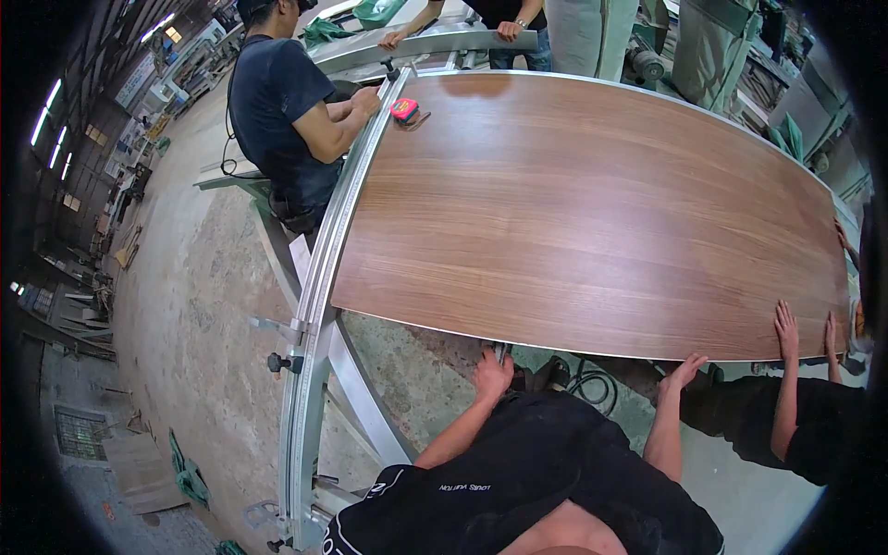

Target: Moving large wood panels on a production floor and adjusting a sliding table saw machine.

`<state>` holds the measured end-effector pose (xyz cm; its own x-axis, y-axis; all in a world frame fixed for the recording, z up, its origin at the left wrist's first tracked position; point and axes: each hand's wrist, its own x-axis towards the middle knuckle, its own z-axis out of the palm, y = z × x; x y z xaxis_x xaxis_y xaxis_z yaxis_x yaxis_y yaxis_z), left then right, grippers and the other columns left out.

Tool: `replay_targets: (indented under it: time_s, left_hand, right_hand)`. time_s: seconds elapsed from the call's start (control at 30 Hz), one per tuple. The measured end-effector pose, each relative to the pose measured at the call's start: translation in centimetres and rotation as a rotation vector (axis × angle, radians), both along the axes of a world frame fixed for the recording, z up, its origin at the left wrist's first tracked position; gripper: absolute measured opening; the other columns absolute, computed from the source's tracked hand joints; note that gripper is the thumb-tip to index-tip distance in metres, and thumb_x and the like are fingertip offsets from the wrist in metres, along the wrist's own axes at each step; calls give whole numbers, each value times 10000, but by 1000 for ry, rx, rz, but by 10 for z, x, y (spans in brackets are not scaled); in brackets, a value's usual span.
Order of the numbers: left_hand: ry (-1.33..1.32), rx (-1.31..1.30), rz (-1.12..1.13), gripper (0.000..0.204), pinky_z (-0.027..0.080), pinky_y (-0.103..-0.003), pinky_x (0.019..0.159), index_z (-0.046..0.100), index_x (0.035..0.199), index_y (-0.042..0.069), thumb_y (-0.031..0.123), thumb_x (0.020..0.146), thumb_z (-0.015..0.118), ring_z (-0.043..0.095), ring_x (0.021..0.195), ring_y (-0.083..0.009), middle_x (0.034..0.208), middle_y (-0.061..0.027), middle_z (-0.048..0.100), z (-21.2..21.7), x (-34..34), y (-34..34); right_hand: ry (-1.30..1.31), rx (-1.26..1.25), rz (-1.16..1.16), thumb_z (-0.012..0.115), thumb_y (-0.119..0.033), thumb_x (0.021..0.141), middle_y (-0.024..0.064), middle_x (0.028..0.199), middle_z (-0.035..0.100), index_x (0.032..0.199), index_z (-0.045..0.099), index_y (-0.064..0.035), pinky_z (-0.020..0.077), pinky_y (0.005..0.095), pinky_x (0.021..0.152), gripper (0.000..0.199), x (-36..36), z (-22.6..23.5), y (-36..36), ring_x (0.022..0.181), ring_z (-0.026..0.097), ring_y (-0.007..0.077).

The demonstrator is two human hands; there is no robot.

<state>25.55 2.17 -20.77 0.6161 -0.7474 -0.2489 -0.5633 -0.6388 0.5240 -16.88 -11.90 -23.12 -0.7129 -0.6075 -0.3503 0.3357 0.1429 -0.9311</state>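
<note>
A large brown wood-grain board lies flat in front of me, its near edge running past both my hands. Just below that edge my left hand is closed around a small metallic piece that I cannot make out. Farther right, my right hand grips the near edge of the board with its fingertips. Along the board's left side runs a long silver metal rail. A red tape measure rests on the board's far left corner.
At the left, a person in dark blue has both hands at the rail's far end. Another person's hand lies on the board at the right. Across the back, someone holds a metal beam. A coiled dark hose lies below the near edge.
</note>
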Motion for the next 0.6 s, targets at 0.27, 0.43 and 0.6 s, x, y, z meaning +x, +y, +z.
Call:
replay_targets:
  time_s: [0.27,0.43,0.6]
  left_hand:
    - [15,53,29,514,469,-574,764,439,1140,10,393,818,557,604,864,-484,942,-287,621,-6,2,3]
    - [4,73,38,490,472,-570,766,463,1112,17,393,814,564,604,877,-478,946,-285,619,-11,3,4]
    - [10,23,8,480,470,-575,761,471,1100,21,390,810,570,603,870,-478,949,-280,619,-10,1,1]
  right_hand:
    - [-93,17,-28,468,-499,941,90,1446,350,1440,291,-66,310,419,1036,684,22,25,-2,1265,378,250]
    - [-51,-31,23,473,-505,938,99,1429,364,1440,281,-46,340,392,1018,707,13,8,-1,1233,404,245]
    - [-2,-50,-2,479,-503,936,95,1415,370,1451,265,-59,352,396,1014,712,-8,-15,-1,1206,417,239]
